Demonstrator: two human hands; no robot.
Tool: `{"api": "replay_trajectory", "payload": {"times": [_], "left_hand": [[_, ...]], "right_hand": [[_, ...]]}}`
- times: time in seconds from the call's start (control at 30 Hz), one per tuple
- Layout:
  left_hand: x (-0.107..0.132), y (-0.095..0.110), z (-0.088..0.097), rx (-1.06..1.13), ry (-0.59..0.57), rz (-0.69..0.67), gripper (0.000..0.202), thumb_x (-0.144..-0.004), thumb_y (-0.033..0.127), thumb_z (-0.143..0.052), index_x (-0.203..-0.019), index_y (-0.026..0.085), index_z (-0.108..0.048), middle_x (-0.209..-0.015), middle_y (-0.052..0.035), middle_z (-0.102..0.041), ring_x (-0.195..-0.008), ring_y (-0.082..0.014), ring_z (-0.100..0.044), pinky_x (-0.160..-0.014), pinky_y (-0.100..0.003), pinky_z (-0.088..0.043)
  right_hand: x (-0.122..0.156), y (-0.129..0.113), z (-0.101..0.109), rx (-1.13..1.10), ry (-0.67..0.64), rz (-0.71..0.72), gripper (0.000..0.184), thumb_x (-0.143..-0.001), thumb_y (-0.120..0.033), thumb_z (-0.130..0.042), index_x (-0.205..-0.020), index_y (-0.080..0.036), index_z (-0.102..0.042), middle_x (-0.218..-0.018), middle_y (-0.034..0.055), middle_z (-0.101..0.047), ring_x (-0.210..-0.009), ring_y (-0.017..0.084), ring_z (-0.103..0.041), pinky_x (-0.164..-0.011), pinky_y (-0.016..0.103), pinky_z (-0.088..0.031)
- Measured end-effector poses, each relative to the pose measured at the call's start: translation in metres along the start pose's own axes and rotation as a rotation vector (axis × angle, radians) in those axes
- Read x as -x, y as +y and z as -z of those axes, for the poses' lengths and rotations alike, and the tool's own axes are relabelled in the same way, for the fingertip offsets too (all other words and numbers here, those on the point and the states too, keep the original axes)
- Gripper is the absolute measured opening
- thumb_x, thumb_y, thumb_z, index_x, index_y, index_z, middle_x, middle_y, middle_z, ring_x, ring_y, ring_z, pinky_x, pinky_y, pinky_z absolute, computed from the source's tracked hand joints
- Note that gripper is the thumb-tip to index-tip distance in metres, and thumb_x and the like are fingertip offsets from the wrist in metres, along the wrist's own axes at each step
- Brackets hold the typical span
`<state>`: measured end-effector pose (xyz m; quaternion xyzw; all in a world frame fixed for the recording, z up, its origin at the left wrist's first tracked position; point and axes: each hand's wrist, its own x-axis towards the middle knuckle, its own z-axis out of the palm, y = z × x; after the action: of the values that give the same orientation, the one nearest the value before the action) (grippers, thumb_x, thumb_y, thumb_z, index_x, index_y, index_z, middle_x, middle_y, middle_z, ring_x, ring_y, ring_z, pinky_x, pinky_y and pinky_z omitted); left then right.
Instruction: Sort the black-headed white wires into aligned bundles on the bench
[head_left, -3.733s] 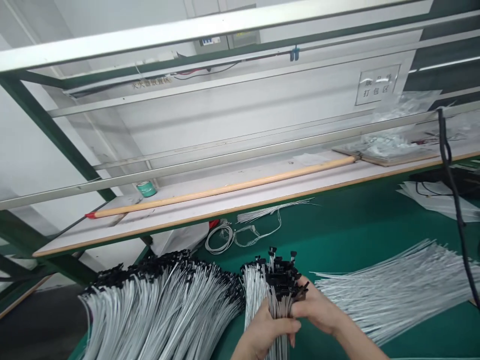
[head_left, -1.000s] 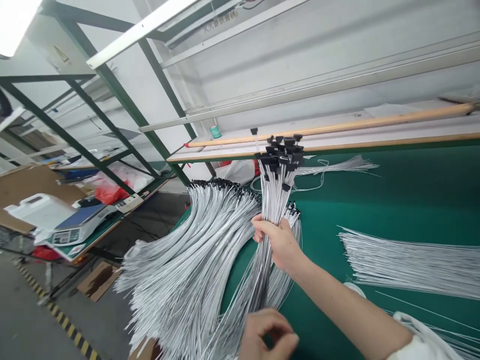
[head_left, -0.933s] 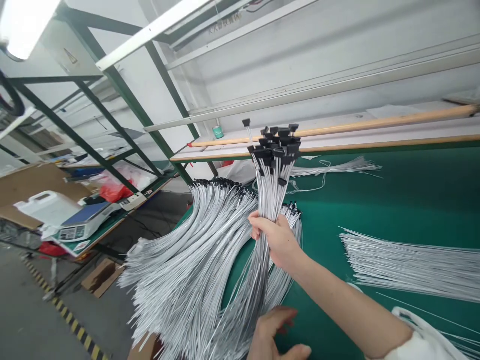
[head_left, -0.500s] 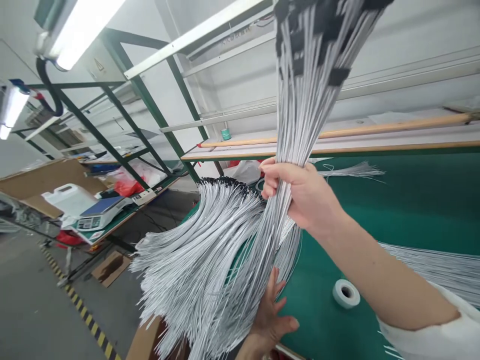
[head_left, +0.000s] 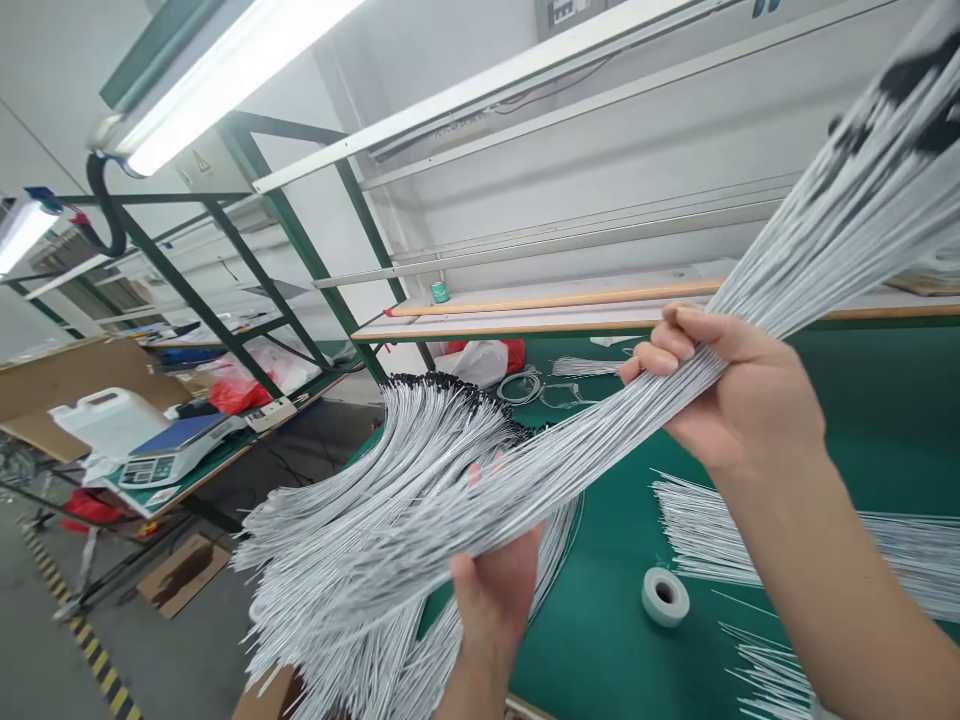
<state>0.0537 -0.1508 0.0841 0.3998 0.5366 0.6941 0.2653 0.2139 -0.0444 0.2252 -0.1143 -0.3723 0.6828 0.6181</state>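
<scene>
1. Your bare right hand (head_left: 739, 390) sits at the near right, its fingers (head_left: 660, 350) curled firmly inward, and your bare forearm (head_left: 832, 590) rises from the lower right corner.
2. Your bare left hand (head_left: 491, 590) sits lower centre, palm up and cupped, its fingertips (head_left: 474, 476) showing on the far side.

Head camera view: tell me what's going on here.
A person holds a thick bundle of thin silver-white wires nearly level, the right hand clamping it and the left hand supporting it from below. Another silver-white wire heap lies on the green-topped workbench.

Right hand (head_left: 739, 390) and left hand (head_left: 491, 590) holding bundled silver wires (head_left: 570, 480), white tape roll (head_left: 664, 596) on green mat (head_left: 885, 400)
</scene>
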Motion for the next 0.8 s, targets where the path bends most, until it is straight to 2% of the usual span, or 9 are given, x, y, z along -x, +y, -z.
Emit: {"api": "replay_trajectory", "payload": {"times": [0.07, 0.17, 0.27, 0.33, 0.43, 0.5, 0.57, 0.67, 0.8], "left_hand": [[-0.012, 0.013, 0.001, 0.285, -0.011, -0.023, 0.075, -0.067, 0.079, -0.019, -0.123, 0.036, -0.044, -0.135, 0.0012, -0.044, -0.121, -0.0310, -0.042, -0.092, -0.049, -0.045], [-0.032, 0.034, 0.005, 0.637, 0.122, -0.022, 0.053, -0.075, 0.062, -0.041, -0.112, 0.028, -0.054, -0.125, -0.0035, -0.054, -0.118, -0.0293, -0.046, -0.093, -0.046, -0.044], [-0.051, 0.056, 0.009, 0.692, 0.311, -0.024, 0.028, -0.073, 0.044, -0.057, -0.093, 0.024, -0.059, -0.091, 0.0000, -0.068, -0.100, -0.0218, -0.059, -0.089, -0.040, -0.046], [-0.063, 0.071, 0.009, 0.665, 0.367, -0.008, 0.014, -0.069, 0.031, -0.064, -0.077, 0.022, -0.057, -0.065, 0.0054, -0.063, -0.074, -0.0141, -0.064, -0.080, -0.033, -0.050], [-0.077, 0.092, 0.002, 0.577, 0.262, -0.057, 0.020, -0.070, 0.026, -0.065, -0.059, 0.018, -0.050, -0.044, 0.0095, -0.045, -0.043, -0.0048, -0.047, -0.060, -0.022, -0.049], [-0.084, 0.103, -0.009, 0.498, 0.175, -0.100, 0.030, -0.072, 0.030, -0.064, -0.052, 0.017, -0.044, -0.038, 0.0096, -0.038, -0.036, -0.0041, -0.038, -0.050, -0.020, -0.045], [-0.091, 0.109, -0.023, 0.417, 0.099, -0.132, 0.036, -0.072, 0.032, -0.064, -0.049, 0.018, -0.040, -0.036, 0.0094, -0.036, -0.034, -0.0045, -0.035, -0.045, -0.020, -0.041], [-0.100, 0.108, -0.048, 0.310, -0.037, -0.152, 0.038, -0.071, 0.035, -0.065, -0.049, 0.018, -0.039, -0.035, 0.0094, -0.035, -0.032, -0.0049, -0.034, -0.040, -0.020, -0.036], [-0.112, 0.096, -0.074, 0.203, -0.194, -0.178, 0.038, -0.069, 0.039, -0.065, -0.050, 0.019, -0.040, -0.037, 0.0096, -0.034, -0.032, -0.0042, -0.032, -0.035, -0.019, -0.029]], "right_hand": [[0.004, 0.011, 0.013, -0.127, 0.104, -0.039, 0.011, -0.073, -0.014, -0.055, -0.064, -0.019, -0.051, -0.050, -0.0091, -0.037, -0.044, 0.005, -0.044, -0.059, 0.026, -0.045], [0.010, 0.040, 0.028, -0.360, 0.305, -0.171, 0.011, -0.072, -0.013, -0.054, -0.065, -0.020, -0.049, -0.049, -0.0092, -0.039, -0.042, 0.006, -0.042, -0.061, 0.027, -0.048], [0.016, 0.077, 0.040, -0.532, 0.450, -0.316, 0.014, -0.073, -0.010, -0.049, -0.065, -0.021, -0.047, -0.048, -0.0085, -0.041, -0.043, 0.007, -0.045, -0.063, 0.030, -0.050], [0.019, 0.101, 0.046, -0.616, 0.514, -0.422, 0.017, -0.073, -0.009, -0.048, -0.063, -0.022, -0.047, -0.048, -0.0076, -0.045, -0.043, 0.008, -0.047, -0.063, 0.031, -0.051], [0.024, 0.131, 0.051, -0.736, 0.612, -0.551, 0.018, -0.075, -0.009, -0.048, -0.062, -0.022, -0.049, -0.053, -0.0038, -0.053, -0.050, 0.011, -0.055, -0.061, 0.029, -0.052], [0.027, 0.149, 0.054, -0.721, 0.682, -0.581, 0.017, -0.076, -0.012, -0.049, -0.063, -0.022, -0.051, -0.059, -0.0009, -0.058, -0.058, 0.013, -0.060, -0.061, 0.029, -0.052], [0.031, 0.165, 0.056, -0.649, 0.689, -0.591, 0.016, -0.078, -0.017, -0.048, -0.062, -0.022, -0.053, -0.063, 0.0009, -0.061, -0.063, 0.015, -0.062, -0.061, 0.031, -0.051], [0.039, 0.188, 0.058, -0.534, 0.579, -0.584, 0.024, -0.081, -0.035, -0.046, -0.063, -0.021, -0.054, -0.066, 0.0032, -0.062, -0.066, 0.017, -0.062, -0.062, 0.031, -0.049], [0.063, 0.205, 0.063, -0.483, 0.356, -0.675, 0.055, -0.073, -0.067, -0.039, -0.075, -0.016, -0.060, -0.075, 0.0082, -0.063, -0.074, 0.019, -0.062, -0.061, 0.030, -0.046]]}}
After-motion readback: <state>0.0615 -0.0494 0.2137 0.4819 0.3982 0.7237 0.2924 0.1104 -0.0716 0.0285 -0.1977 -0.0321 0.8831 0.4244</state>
